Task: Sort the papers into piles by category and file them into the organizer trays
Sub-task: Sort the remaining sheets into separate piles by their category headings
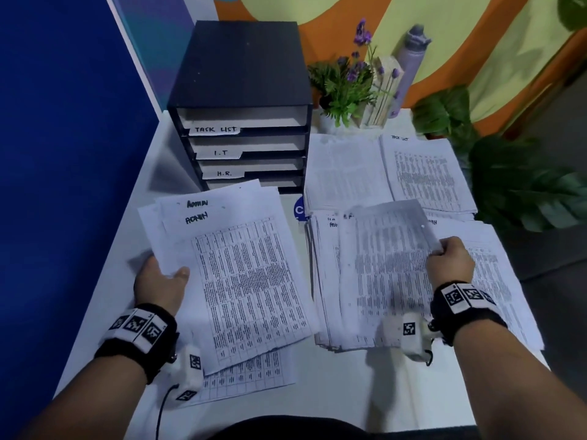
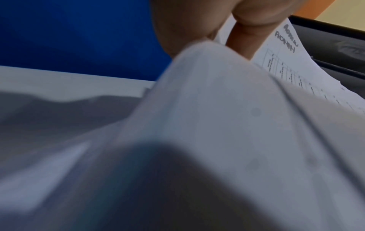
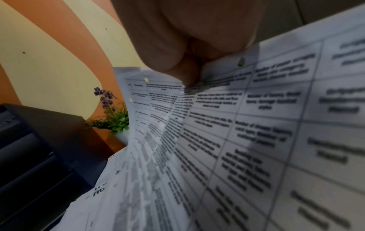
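Note:
My left hand (image 1: 165, 276) grips the left edge of a sheaf of printed sheets marked ADMIN (image 1: 241, 274), thumb on top and fingers under, lifted over one sheet lying on the table. In the left wrist view the thumb (image 2: 242, 40) presses the ADMIN sheets (image 2: 286, 51). My right hand (image 1: 446, 258) pinches the right edge of a single blurred sheet (image 1: 387, 268) raised above the mixed stack (image 1: 330, 281). The right wrist view shows fingers (image 3: 177, 54) pinching that sheet (image 3: 247, 125). The black organizer (image 1: 241, 106) stands at the back with trays labelled TASK LIST, I.T and H.R.
Two sorted piles (image 1: 346, 173) lie at the back right; one is marked TASK LIST (image 1: 425, 173). A potted plant with purple flowers (image 1: 346, 87) and a grey bottle (image 1: 409, 65) stand behind them. Large leaves (image 1: 521, 188) overhang the table's right edge. A blue wall (image 1: 63, 154) is at left.

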`<state>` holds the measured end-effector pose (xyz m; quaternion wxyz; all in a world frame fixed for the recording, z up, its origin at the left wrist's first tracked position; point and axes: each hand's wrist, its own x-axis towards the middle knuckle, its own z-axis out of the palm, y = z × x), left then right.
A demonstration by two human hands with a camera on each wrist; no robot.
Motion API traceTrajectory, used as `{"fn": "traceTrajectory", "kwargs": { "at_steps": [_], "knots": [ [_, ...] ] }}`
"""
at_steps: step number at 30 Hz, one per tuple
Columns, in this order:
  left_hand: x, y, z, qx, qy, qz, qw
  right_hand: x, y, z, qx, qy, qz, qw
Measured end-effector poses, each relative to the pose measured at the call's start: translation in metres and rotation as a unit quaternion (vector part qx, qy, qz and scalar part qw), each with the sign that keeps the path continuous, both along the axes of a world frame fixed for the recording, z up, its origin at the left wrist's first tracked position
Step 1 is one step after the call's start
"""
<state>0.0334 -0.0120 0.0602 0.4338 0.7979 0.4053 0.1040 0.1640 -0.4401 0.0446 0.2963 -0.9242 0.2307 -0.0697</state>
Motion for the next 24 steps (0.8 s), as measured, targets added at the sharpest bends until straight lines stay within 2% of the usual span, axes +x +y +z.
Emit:
{"fn": "traceTrajectory", "kwargs": {
  "at_steps": [7,11,14,17,20,24],
  "knots": [
    [0.021,-0.040,0.002,-0.031,-0.012,-0.019,0.999,0.005,0.004,-0.004,-0.003,0.032,0.055,0.998],
    [0.034,-0.053,0.002,-0.039,-0.012,-0.030,0.999,0.015,-0.005,0.003,0.035,0.031,0.043,0.998],
    [0.043,-0.060,0.000,-0.058,-0.009,-0.029,0.998,0.020,-0.016,0.007,0.083,0.023,0.042,0.995],
    [0.052,-0.062,-0.010,-0.126,-0.015,-0.020,0.992,0.018,-0.017,0.012,0.145,0.009,0.084,0.986],
    [0.055,-0.070,-0.013,-0.209,-0.019,-0.043,0.977,0.002,-0.006,0.012,0.228,0.008,0.133,0.965],
    [0.053,-0.087,-0.018,-0.264,0.004,-0.090,0.960,-0.025,0.025,-0.002,0.340,0.037,0.119,0.932]
  ]
}}
